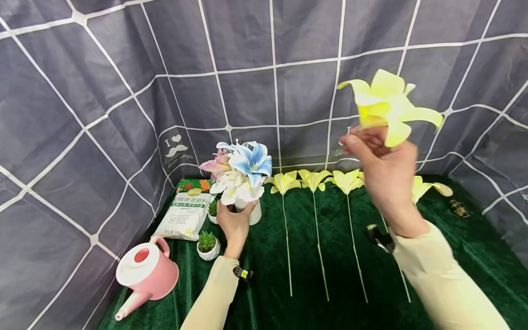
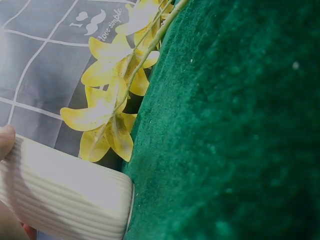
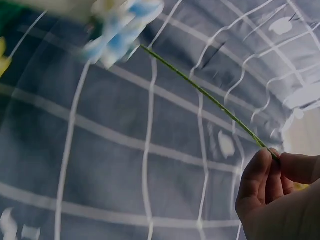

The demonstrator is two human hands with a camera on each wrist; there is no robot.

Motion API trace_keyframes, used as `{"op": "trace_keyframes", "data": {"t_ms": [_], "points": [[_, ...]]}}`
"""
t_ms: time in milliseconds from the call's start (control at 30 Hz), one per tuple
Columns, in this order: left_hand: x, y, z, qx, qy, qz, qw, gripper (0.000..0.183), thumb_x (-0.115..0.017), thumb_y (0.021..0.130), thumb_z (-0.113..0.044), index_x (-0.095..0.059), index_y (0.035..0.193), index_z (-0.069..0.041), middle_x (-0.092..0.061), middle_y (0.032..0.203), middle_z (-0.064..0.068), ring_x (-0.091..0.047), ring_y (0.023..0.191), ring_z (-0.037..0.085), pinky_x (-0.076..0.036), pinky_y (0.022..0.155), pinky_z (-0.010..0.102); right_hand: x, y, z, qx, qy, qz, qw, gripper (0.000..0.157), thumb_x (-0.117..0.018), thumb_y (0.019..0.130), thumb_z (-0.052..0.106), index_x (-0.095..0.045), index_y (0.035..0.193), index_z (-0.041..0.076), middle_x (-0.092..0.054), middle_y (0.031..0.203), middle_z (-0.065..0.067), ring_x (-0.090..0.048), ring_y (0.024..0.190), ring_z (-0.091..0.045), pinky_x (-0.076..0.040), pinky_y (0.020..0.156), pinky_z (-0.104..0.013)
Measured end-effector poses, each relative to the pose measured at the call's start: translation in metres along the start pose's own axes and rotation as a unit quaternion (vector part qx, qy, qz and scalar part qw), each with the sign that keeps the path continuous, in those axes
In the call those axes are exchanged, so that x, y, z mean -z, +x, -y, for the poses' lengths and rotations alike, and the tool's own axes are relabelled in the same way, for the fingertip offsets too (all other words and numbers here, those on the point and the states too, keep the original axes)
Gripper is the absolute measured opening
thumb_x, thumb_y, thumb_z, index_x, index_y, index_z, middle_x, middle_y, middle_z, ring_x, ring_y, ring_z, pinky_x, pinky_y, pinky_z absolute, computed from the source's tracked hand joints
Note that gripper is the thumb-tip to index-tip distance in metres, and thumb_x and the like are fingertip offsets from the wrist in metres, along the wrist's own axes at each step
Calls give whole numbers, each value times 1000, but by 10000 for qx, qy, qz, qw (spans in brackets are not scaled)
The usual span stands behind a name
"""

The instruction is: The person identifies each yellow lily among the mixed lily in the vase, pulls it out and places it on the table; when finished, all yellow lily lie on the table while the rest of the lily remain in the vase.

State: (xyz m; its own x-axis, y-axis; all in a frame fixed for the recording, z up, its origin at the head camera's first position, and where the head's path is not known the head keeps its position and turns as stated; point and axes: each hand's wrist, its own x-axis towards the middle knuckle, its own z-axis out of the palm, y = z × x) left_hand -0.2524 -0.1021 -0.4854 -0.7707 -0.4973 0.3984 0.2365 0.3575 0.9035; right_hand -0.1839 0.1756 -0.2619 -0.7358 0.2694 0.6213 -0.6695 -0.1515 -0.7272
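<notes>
My right hand [image 1: 389,178] is raised at the right and pinches the green stem [image 3: 210,97] of a yellow lily [image 1: 383,103] just under its bloom. In the right wrist view, the stem's far end lies near the blue and white flowers [image 3: 117,37]. At the centre left, my left hand [image 1: 235,224] grips a white ribbed vase [image 2: 70,190] that stands on the green cloth. Pink, white and blue flowers [image 1: 249,167] fill the vase and hide its mouth.
Several yellow lilies [image 1: 346,181] lie in a row on the green cloth [image 1: 264,275], stems toward me. Left of the vase are a small potted succulent [image 1: 207,245], another partly hidden one, a white bag [image 1: 185,215] and a pink watering can [image 1: 154,270]. A grey checked curtain [image 1: 305,101] hangs behind.
</notes>
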Motion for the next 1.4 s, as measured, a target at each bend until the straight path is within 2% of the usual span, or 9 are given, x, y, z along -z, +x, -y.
{"op": "trace_keyframes", "data": {"t_ms": [200, 267, 333, 433, 567, 867, 967, 1067, 1400], "points": [[2, -1, -2, 11, -90, 32, 10000, 68, -96, 67, -33, -62, 122, -13, -63, 115, 11, -67, 110, 28, -57, 94, 48, 71, -14, -2, -412, -1008, -405, 9932, 9, -73, 86, -7, -70, 93, -13, -76, 79, -3, -71, 68, -12, -58, 67, -16], [3, -2, -2, 5, -109, 28, 9999, 68, -96, 66, -33, -62, 122, -13, -63, 115, 10, -67, 111, 28, -57, 95, 49, 96, -19, -6, -640, -1785, -382, 9811, 8, -72, 88, -4, -71, 93, -9, -76, 77, 5, -69, 66, -7, -57, 65, -13], [3, -2, -3, 7, -115, 17, 9999, 69, -96, 66, -34, -62, 122, -13, -63, 115, 10, -67, 111, 28, -57, 95, 48, 121, -26, -11, -956, -2638, -292, 9594, 10, -73, 90, 4, -71, 96, -5, -74, 77, 14, -68, 66, -1, -55, 64, -11], [3, -2, -3, 27, -137, 23, 9999, 69, -96, 66, -35, -62, 122, -13, -63, 115, 10, -67, 111, 27, -57, 95, 48, 157, -37, -19, -1515, -3826, -55, 9114, 17, -73, 93, 20, -74, 101, 5, -70, 74, 28, -66, 65, 8, -50, 60, -9], [3, -1, -3, 58, -164, 48, 9998, 69, -95, 67, -36, -61, 123, -13, -64, 116, 9, -67, 111, 26, -57, 95, 48, 196, -50, -30, -2167, -4520, 244, 8650, 23, -72, 94, 32, -76, 99, 10, -66, 66, 32, -63, 61, 9, -45, 55, -14], [11, 3, 1, 106, -142, 10, 9998, 71, -95, 67, -35, -61, 125, -13, -63, 120, 10, -66, 115, 28, -56, 99, 48, 243, -74, -70, -3124, -5023, 1302, 7957, 49, -65, 97, 43, -72, 116, -1, -73, 73, 23, -67, 65, 5, -50, 58, -16], [14, 3, 1, 107, -164, -29, 9998, 72, -95, 67, -34, -61, 126, -12, -63, 120, 11, -66, 115, 28, -56, 99, 49, 248, -81, -82, -3264, -5069, 1566, 7823, 47, -64, 99, 40, -72, 117, -2, -77, 77, 11, -67, 65, 3, -50, 59, -19], [15, 3, 2, 54, -151, -71, 9998, 71, -95, 67, -34, -61, 126, -12, -63, 119, 11, -67, 113, 28, -56, 98, 48, 253, -87, -91, -3326, -5020, 1713, 7798, 42, -64, 99, 34, -73, 115, -4, -78, 79, 3, -68, 64, 0, -52, 59, -20], [17, 3, 3, 89, -188, -20, 9998, 73, -95, 67, -36, -61, 127, -13, -63, 120, 10, -67, 114, 27, -56, 98, 48, 267, -94, -106, -3745, -4649, 2013, 7766, 43, -63, 100, 29, -69, 117, -10, -78, 82, 3, -69, 67, -3, -58, 62, -24]]}}
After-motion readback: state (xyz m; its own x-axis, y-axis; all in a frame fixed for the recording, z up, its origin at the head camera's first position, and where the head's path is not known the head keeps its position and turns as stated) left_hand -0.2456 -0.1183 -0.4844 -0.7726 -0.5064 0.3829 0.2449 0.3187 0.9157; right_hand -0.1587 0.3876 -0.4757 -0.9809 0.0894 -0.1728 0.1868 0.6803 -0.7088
